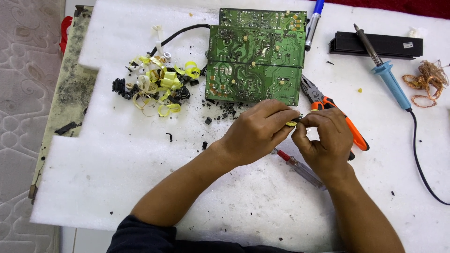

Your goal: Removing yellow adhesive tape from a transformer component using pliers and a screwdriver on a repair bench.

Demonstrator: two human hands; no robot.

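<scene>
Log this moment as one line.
left hand: pinches yellow part | right hand: pinches same part | behind: circuit board | under hands: screwdriver

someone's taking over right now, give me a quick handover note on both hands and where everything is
Left hand and right hand: both pinch one small yellow-wrapped component between the fingertips, just below the green circuit board.
Things: orange-handled pliers and a red-tipped screwdriver lie partly under the right hand. Blue-handled soldering iron lies to the right, beside a copper wire tangle.
Done: a pile of yellow tape strips and black core bits lies left of the board.
Left: the small component is not yet set down; the board lies solder side up.
</scene>
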